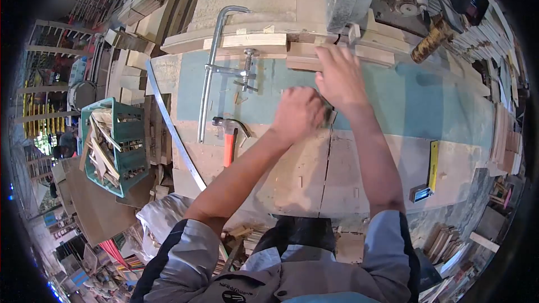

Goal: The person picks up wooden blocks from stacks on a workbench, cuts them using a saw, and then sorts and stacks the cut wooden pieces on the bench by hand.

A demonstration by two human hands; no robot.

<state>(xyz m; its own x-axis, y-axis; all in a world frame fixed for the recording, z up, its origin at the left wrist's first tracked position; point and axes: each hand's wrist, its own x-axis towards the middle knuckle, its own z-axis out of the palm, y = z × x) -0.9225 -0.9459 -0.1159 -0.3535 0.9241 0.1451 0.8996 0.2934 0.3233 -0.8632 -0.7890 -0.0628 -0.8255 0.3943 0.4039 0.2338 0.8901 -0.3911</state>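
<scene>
F-clamp (209, 69) in place across wooden strip (269, 39), left of both hands. Right hand (343, 81) part-open at wood block (303, 56), left hand (300, 111) curled; can't tell either's grip.

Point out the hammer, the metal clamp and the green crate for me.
Hammer (229, 149): head view, on its orange handle.
Metal clamp (206, 95): head view, on its long bar.
Green crate (128, 112): head view, upper side wall.

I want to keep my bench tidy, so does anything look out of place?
Slightly: thin wood splinters lie loose on the bench near the clamp and hammer, looking like stray debris. Nothing seems clearly damaged.
</scene>
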